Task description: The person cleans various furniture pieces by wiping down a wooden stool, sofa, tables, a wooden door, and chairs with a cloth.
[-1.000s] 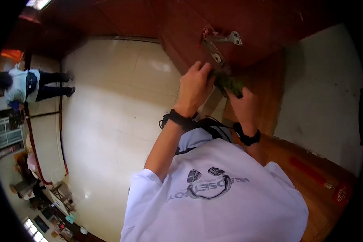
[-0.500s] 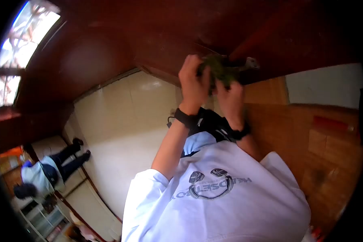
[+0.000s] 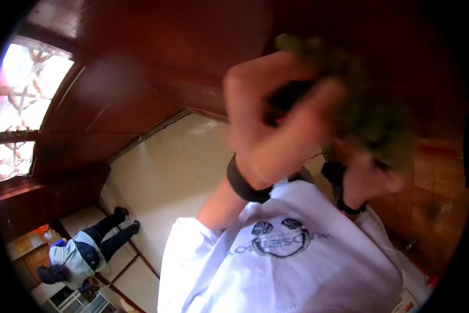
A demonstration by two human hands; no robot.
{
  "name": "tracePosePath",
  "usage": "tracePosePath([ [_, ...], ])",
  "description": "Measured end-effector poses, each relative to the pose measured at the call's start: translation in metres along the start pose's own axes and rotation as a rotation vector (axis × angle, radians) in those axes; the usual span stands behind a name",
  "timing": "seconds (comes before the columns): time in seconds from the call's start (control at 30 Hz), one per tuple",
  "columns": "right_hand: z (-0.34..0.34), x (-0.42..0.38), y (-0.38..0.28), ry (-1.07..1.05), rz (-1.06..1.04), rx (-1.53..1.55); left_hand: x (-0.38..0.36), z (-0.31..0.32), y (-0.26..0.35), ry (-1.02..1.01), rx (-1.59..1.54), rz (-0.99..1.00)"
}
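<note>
A dark green, bunched, soft-looking thing [image 3: 386, 130] stretches between my hands. It is smeared by motion, and I cannot make out whether it is cloth or foliage. My left hand [image 3: 276, 115] is bent around its upper left part, the fingers curled into the green. Lower and to the right, my right hand [image 3: 370, 180] grips the other end, its fingers partly hidden behind the green and blurred. Each wrist wears a black band. Both hands are in front of my white shirt [image 3: 297, 271], close to the camera.
Dark red wooden panelling [image 3: 156, 57] rises ahead, with a grilled window [image 3: 26, 99] at upper left. Pale floor [image 3: 166, 156] lies below, brown wooden surfaces [image 3: 433, 177] to the right. Another person [image 3: 83, 250] stands at far lower left beside shelves [image 3: 78, 300].
Both hands have come nearer the camera and moved right with the green thing, away from the metal fitting on the red wood. The green thing now looks more spread out. The view has shifted.
</note>
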State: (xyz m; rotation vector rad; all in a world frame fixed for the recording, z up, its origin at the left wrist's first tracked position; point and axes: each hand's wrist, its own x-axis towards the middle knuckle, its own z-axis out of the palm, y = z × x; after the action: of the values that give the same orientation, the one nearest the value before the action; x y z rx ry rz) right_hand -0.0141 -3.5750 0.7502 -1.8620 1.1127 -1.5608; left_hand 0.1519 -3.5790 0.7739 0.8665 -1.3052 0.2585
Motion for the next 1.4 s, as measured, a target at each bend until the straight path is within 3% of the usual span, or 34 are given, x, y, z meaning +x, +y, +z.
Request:
tracePosePath([
  [0.1, 0.02, 0.035, -0.001, 0.206, -0.163, -0.031, 0.041, 0.015, -0.028, -0.152, -0.283, 0.152],
  [0.13, 0.028, 0.045, -0.003, 0.275, -0.217, -0.04, 0.052, 0.041, -0.037, 0.205, -0.188, 0.299],
  [0.2, 0.046, 0.063, -0.001, 0.356, -0.281, -0.079, 0.057, 0.052, -0.058, 0.567, -0.094, 0.435],
  [0.33, 0.093, 0.075, -0.002, 0.458, -0.324, -0.132, 0.043, 0.002, -0.118, -0.182, -0.237, 0.453],
  [0.4, 0.109, 0.067, -0.005, 0.371, -0.203, -0.285, 0.029, -0.006, -0.135, -0.069, -0.101, 0.445],
  [0.47, 0.13, 0.046, -0.003, 0.279, 0.059, -0.528, 0.003, -0.026, -0.158, -0.164, -0.083, 0.373],
  [0.53, 0.137, 0.016, 0.002, 0.306, 0.221, -0.211, -0.026, -0.051, -0.148, -0.249, -0.071, 0.306],
  [0.6, 0.17, -0.001, 0.013, 0.179, 0.283, -0.342, -0.042, -0.088, -0.166, -0.527, -0.024, 0.13],
  [0.67, 0.213, -0.013, 0.02, 0.021, 0.069, -0.571, -0.058, -0.13, -0.192, -0.608, 0.126, -0.025],
  [0.73, 0.264, -0.019, 0.02, -0.006, -0.057, -0.562, -0.071, -0.17, -0.209, -0.561, 0.2, -0.372],
  [0.8, 0.314, -0.016, 0.0, -0.107, 0.031, -0.551, -0.048, -0.209, -0.222, -0.454, 0.335, -0.224],
  [0.87, 0.355, -0.011, -0.022, -0.565, -0.095, -0.722, -0.022, -0.238, -0.23, -0.384, 0.533, -0.237],
  [0.93, 0.389, -0.008, -0.033, -0.444, 0.003, -0.488, -0.018, -0.253, -0.247, -0.301, 0.525, -0.264],
  [0.97, 0.39, -0.008, -0.033, -0.419, 0.025, -0.512, -0.015, -0.251, -0.245, -0.32, 0.526, -0.252],
  [1.07, 0.38, -0.012, -0.02, -0.203, -0.254, -0.508, -0.02, -0.222, -0.228, -0.268, 0.467, -0.329],
  [1.1, 0.367, -0.016, -0.008, -0.203, -0.134, -0.306, -0.03, -0.213, -0.226, -0.315, 0.505, -0.277],
  [1.17, 0.331, -0.017, 0.005, -0.309, 0.141, -0.344, -0.054, -0.184, -0.223, -0.318, 0.278, -0.331],
  [1.23, 0.282, -0.014, 0.015, -0.248, 0.166, -0.486, -0.06, -0.142, -0.194, -0.364, 0.302, -0.258],
  [1.4, 0.179, -0.013, 0.065, -0.048, 0.244, -0.784, -0.074, -0.05, -0.147, -0.629, 0.006, -0.198],
])
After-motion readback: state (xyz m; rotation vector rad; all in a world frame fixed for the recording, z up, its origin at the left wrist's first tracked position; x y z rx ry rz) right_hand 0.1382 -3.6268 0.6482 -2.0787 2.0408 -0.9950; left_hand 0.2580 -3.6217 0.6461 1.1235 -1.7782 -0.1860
